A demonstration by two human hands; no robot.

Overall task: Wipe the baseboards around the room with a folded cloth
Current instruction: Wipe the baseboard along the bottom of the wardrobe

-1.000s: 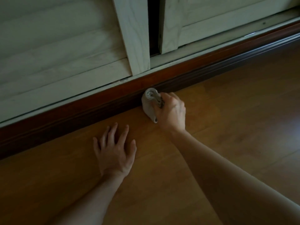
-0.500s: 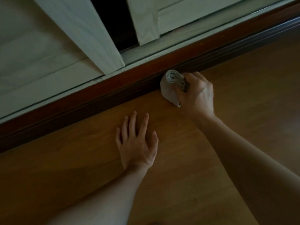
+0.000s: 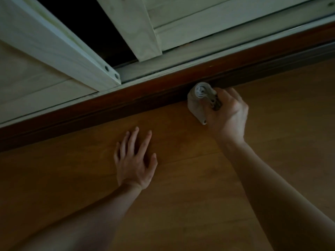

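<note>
One second's change: right hand (image 3: 228, 113), clenched around the folded cloth (image 3: 198, 101), has slid rightward along the baseboard (image 3: 108, 107), clear of the gap between the door panels (image 3: 130, 24). Cloth sits pressed to the board, just ahead of the knuckles. Left hand (image 3: 135, 163) has followed, flat and released on the floor (image 3: 181, 205), fingers spread, down-left of the right hand.

Reading: stroke advancing; the board left of the cloth is likely wiped, the stretch to its right still to go.

Count: one cloth, two hands, one baseboard run, two door panels.

Folded grey cloth (image 3: 196, 100) pressed against dark reddish-brown baseboard (image 3: 126, 98).
</note>
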